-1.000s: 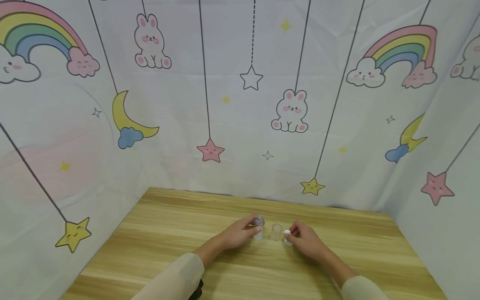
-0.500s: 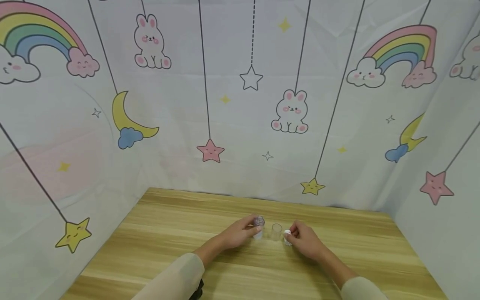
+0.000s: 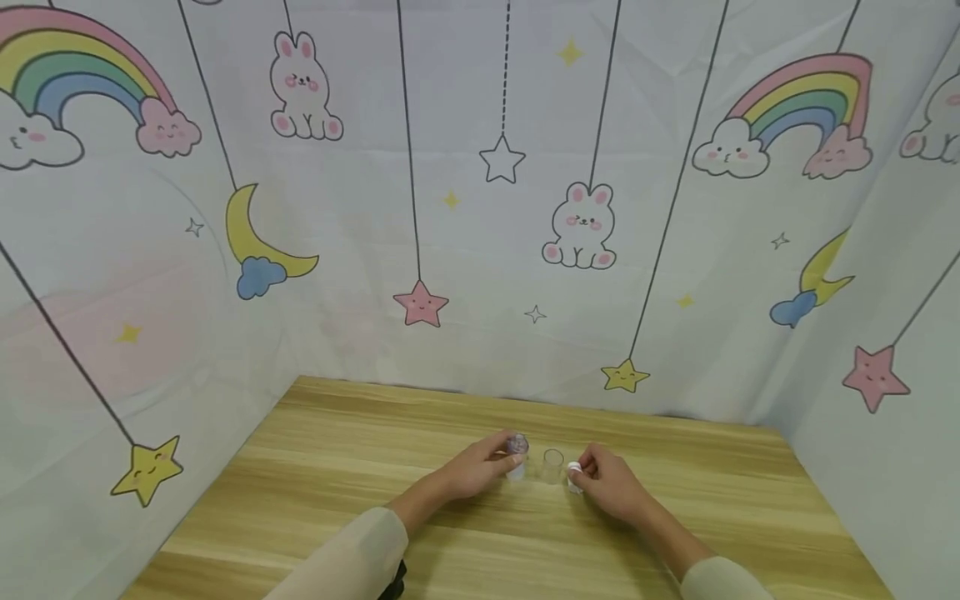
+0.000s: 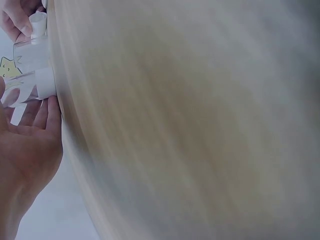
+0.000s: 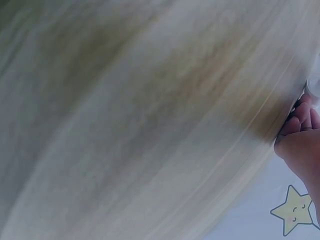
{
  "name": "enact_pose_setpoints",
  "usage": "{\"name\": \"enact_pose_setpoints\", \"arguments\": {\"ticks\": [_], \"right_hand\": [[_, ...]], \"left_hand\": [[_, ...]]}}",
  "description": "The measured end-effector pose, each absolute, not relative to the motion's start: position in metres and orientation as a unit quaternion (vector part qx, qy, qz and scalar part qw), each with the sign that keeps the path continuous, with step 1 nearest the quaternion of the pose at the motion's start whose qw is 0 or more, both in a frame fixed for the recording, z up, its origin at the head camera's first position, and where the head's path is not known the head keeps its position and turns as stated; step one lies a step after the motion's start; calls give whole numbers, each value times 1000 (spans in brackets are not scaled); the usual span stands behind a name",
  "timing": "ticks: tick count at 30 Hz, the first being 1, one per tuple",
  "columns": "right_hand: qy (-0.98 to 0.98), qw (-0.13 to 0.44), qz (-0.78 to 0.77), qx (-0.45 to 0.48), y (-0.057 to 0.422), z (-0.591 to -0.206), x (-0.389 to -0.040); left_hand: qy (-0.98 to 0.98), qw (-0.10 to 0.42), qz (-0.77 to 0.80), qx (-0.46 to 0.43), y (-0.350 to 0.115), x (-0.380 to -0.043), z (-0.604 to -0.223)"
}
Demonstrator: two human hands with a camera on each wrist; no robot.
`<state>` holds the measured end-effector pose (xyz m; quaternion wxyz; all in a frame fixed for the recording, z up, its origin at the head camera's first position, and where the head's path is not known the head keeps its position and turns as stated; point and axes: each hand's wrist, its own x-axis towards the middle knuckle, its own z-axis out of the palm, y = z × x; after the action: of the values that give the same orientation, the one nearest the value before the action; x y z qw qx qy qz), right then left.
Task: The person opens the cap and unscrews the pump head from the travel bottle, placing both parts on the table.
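My left hand (image 3: 474, 468) holds a clear cylindrical container (image 3: 517, 445) with a white lower end (image 4: 46, 84), thumb on the near side and fingers behind. Just right of it stands a clear, see-through cup (image 3: 552, 468), untouched by either hand. Farther right, my right hand (image 3: 615, 483) pinches a small white piece, perhaps a little bottle or cap (image 3: 574, 477), at the tabletop. In the left wrist view that white piece (image 4: 38, 24) has a wider top; its exact kind is unclear. Only part of my right hand (image 5: 302, 137) shows in the right wrist view.
The wood-grain table (image 3: 360, 442) extends around both hands. Behind it and at the sides hangs a pale curtain (image 3: 480, 350) printed with rabbits, stars and rainbows. A dark object (image 3: 393, 581) shows beside the left sleeve.
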<state>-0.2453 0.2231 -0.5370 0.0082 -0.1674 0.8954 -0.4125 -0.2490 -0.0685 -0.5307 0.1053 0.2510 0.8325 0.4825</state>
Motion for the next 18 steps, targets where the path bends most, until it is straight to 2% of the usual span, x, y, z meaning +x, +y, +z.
{"name": "enact_pose_setpoints", "arguments": {"ticks": [18], "right_hand": [[886,21,-433,-163,225,-537,-244]], "left_hand": [[831,108,485,249,-69,-250,-532]]}}
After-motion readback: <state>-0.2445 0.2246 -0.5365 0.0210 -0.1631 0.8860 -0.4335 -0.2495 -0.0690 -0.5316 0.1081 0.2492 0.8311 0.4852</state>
